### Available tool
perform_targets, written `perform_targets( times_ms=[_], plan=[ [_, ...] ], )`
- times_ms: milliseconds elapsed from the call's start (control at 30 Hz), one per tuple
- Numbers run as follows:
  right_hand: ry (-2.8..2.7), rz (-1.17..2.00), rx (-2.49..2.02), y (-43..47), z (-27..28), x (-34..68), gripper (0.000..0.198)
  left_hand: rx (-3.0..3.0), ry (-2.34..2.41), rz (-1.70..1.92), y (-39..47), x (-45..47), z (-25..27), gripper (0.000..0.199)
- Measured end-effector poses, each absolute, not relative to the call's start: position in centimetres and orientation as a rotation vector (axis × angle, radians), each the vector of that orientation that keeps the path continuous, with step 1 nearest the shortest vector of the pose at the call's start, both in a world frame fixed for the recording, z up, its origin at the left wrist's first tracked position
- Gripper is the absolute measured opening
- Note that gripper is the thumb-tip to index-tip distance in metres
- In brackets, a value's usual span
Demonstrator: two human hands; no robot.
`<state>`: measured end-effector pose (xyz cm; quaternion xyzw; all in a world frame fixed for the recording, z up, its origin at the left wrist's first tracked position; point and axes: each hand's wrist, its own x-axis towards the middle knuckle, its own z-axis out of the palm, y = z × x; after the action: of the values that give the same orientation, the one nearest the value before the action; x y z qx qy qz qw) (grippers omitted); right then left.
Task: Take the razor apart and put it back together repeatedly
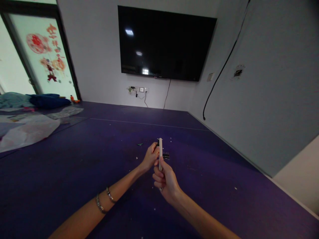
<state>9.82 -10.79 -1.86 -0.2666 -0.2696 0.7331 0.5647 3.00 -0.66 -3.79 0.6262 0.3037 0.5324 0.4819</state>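
A slim white stick (160, 150) juts from the right grip (166, 179).

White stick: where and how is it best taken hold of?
Probably by the lower part of the white stick, from the person's right, fingers wrapped and thumb pressed along it, as the right hand grips it. The stick is long, narrow and upright in the view, and the left hand sits beside its upper part, so the lower right side seems the clearer approach.

Dim room, daylight glowing through the dark-framed frosted glass door (42, 76), white glare spotting the glossy black rectangular television (166, 43).
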Motion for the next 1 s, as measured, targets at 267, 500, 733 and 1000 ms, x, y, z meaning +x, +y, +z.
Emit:
perform_targets(
  times_ms=[267, 500, 733, 1000],
  plan=[
    [-0.654, 1.694, -0.619, -10.2, -1.3, 10.2, 0.034, 1.530, 0.723, 1.295, -1.1, 3.0, -3.2, 0.018],
    [-0.649, 1.729, -0.660, -11.0, -1.7, 9.7, 0.035, 1.487, 0.766, 1.319, -0.9, 2.9, -2.8, 0.015],
    [-0.659, 1.713, -0.665, -10.7, -1.9, 9.7, 0.035, 1.474, 0.741, 1.289, -0.9, 2.8, -3.0, 0.017],
    [-0.868, 1.551, -0.632, -10.8, 0.1, 11.3, 0.030, 1.771, 0.648, 1.291, 0.7, 1.7, -3.2, 0.012]
  ],
)
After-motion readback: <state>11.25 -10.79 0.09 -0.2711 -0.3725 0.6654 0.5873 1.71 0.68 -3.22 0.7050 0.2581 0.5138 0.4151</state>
